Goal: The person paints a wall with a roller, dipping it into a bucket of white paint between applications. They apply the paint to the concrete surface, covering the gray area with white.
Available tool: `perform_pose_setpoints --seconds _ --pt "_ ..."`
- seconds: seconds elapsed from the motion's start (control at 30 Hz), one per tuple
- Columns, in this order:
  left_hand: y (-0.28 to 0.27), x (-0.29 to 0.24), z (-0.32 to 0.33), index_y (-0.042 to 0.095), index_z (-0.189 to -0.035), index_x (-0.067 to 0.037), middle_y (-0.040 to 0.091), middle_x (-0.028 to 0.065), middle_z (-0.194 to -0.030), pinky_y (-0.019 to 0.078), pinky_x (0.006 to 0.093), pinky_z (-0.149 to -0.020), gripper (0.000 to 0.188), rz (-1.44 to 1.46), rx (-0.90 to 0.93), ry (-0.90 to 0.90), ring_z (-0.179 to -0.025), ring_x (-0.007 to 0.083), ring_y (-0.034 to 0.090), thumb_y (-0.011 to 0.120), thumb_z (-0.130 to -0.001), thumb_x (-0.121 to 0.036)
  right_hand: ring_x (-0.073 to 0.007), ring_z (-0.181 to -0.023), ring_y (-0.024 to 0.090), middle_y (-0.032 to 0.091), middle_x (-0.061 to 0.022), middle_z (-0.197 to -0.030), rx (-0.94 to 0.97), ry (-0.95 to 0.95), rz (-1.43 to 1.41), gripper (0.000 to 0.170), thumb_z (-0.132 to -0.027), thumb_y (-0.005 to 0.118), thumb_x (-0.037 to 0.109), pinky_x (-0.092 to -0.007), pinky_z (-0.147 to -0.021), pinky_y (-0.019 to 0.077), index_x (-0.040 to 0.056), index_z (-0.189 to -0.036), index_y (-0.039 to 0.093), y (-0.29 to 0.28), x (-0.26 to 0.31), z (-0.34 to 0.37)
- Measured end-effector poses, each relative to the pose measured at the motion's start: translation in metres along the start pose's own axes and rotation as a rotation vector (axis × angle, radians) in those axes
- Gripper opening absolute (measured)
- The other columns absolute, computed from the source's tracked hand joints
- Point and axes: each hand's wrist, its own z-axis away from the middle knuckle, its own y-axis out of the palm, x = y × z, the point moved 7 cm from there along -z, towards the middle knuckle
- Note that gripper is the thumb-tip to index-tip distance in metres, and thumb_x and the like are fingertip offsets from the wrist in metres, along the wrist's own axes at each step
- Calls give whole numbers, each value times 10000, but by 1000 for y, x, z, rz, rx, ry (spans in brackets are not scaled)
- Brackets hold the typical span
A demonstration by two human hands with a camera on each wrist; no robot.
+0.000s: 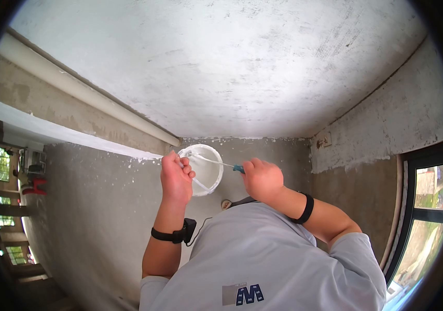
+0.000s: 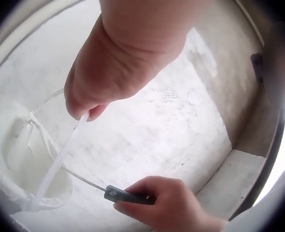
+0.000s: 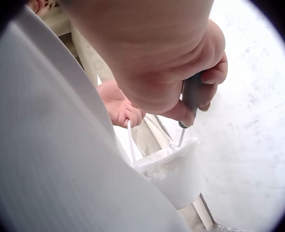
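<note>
My left hand (image 1: 176, 179) grips the white plastic handle (image 2: 60, 157) of a white bucket (image 3: 176, 171), which hangs in front of my body. White paint coats the bucket's inside and rim. My right hand (image 1: 263, 180) holds the dark blue-green grip (image 2: 125, 195) of what looks like a paint roller. Its thin metal rod (image 2: 84, 179) runs over the rim into the bucket. In the left wrist view the rod bends near a whitish, paint-covered head (image 2: 26, 145) against the inner wall. Fingers of the right hand curl around the grip in the right wrist view.
A white-coated wall (image 1: 221, 67) rises in front. Along the left runs a pale pipe (image 1: 92, 98). The grey floor (image 1: 107, 207) has white spatters near the wall. A dark-framed window (image 1: 431, 189) is at right, and a red stool (image 1: 35, 186) stands far left.
</note>
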Motion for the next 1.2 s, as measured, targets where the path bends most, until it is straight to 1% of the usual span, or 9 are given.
perform_pose_setpoints --seconds 0.1,0.43,0.6,0.63,0.7,0.83,0.93,1.0,1.2 --pt "-5 3 -4 410 -868 -185 456 7 -859 372 314 -682 275 36 -30 -20 -706 122 386 498 -983 -418 -276 -675 640 578 -78 -794 18 0 -17 162 -840 709 169 -426 -557 513 97 -851 565 -9 1 2" --pt "-2 -1 6 406 -875 -191 458 10 -866 367 319 -680 259 72 -110 8 -690 123 371 503 -971 -410 -270 -636 631 569 -80 -776 -66 27 28 165 -831 708 147 -418 -522 503 90 -839 553 -13 2 1" --pt "9 -5 12 404 -877 -176 451 27 -868 349 296 -634 266 46 -3 -48 -683 129 363 498 -964 -409 -268 -641 639 580 -94 -796 -14 25 33 152 -865 677 146 -418 -512 512 86 -850 538 3 3 -3" --pt "10 -7 13 404 -877 -176 451 27 -868 349 296 -634 266 43 -2 -45 -683 129 363 498 -964 -409 -268 -641 639 580 -94 -796 -18 26 31 152 -865 677 146 -418 -512 512 86 -850 538 4 4 -4" --pt "12 -8 16 408 -877 -171 453 33 -870 346 296 -626 269 49 5 -39 -678 130 359 495 -962 -411 -281 -661 633 571 -81 -794 -11 45 31 241 -794 780 177 -418 -537 505 91 -855 564 6 5 -4" --pt "6 -7 15 413 -872 -175 460 35 -876 347 295 -624 274 49 7 -45 -678 130 357 492 -966 -420 -280 -667 637 576 -77 -801 13 42 40 244 -799 782 189 -418 -538 506 92 -869 569 8 3 -5" --pt "-4 -8 10 416 -868 -181 458 33 -869 350 297 -622 284 36 -28 1 -674 130 354 494 -969 -434 -289 -671 637 583 -75 -808 -41 -3 -41 241 -807 782 196 -424 -546 508 95 -889 579 -4 1 -2" --pt "-9 -6 7 415 -865 -184 463 31 -861 354 294 -615 289 58 -54 -25 -667 128 358 490 -974 -441 -288 -701 646 585 -83 -819 -49 21 -66 213 -843 746 190 -422 -572 529 87 -890 565 -14 -4 1" --pt "-6 0 6 413 -866 -179 475 29 -854 355 288 -599 286 56 -6 -22 -655 123 370 482 -977 -434 -300 -699 643 591 -90 -825 -26 29 -57 228 -832 762 189 -434 -563 520 87 -878 563 -14 -11 9"
